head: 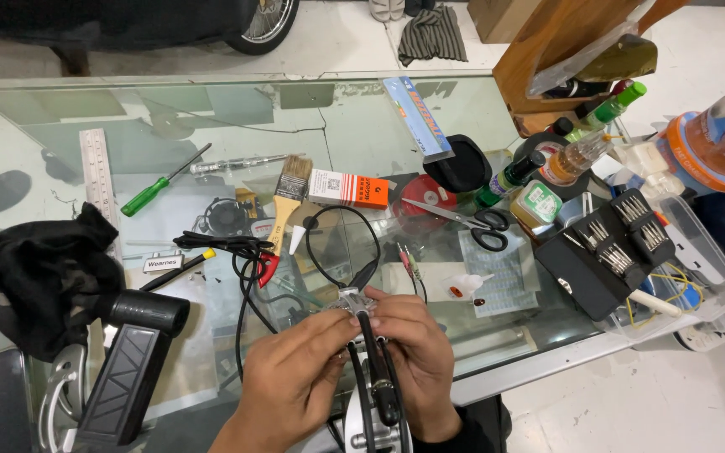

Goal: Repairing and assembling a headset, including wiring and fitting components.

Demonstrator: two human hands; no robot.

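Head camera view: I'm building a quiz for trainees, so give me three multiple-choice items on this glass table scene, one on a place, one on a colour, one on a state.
1. Where do the scissors lie?
A. on the floor
B. on the glass table, right of the red disc
C. in the person's left hand

2. What colour is the screwdriver handle?
A. green
B. blue
C. white

3. What are the two hands doing?
A. resting flat on the table
B. both gripping a small metal part with a black cable
C. holding the paintbrush

Answers:
1 B: the black-handled scissors lie on the glass beside the red disc.
2 A: the handle near the ruler is green.
3 B: the left hand and right hand close on the part from both sides.
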